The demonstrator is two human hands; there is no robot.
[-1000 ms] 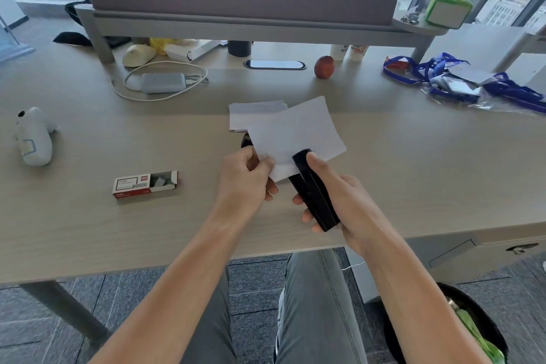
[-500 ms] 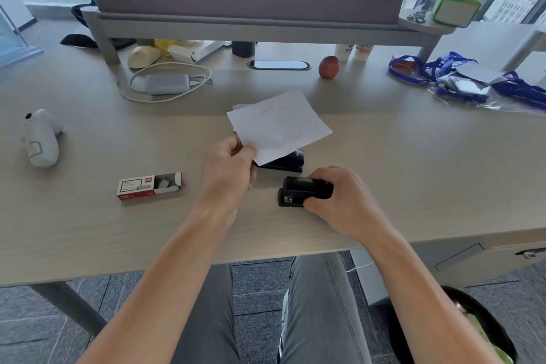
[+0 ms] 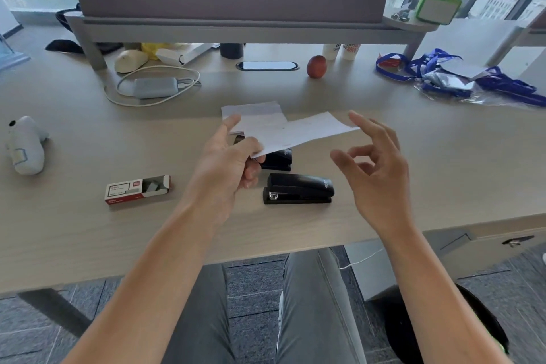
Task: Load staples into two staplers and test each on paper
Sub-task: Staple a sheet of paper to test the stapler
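My left hand (image 3: 227,162) pinches a white sheet of paper (image 3: 298,133) by its near left corner and holds it above the desk. My right hand (image 3: 375,165) hovers open at the paper's right end, fingers spread, index tip near its far right corner. A black stapler (image 3: 300,188) lies closed on the desk below and between my hands. A second black stapler (image 3: 277,159) sits just behind it, half hidden under the held paper. Another white sheet (image 3: 254,111) lies on the desk farther back. An open red and white staple box (image 3: 137,189) rests to the left.
A white toy (image 3: 26,146) lies at the far left. A grey power bank with white cable (image 3: 155,87), a mouse (image 3: 130,60) and a red apple (image 3: 316,66) sit at the back. Blue lanyards and plastic bags (image 3: 455,80) fill the back right. The desk edge (image 3: 295,248) runs near my legs.
My right hand set the black stapler down on the desk, let go and rose to the paper's right end. My left hand kept the paper and lifted it flatter.
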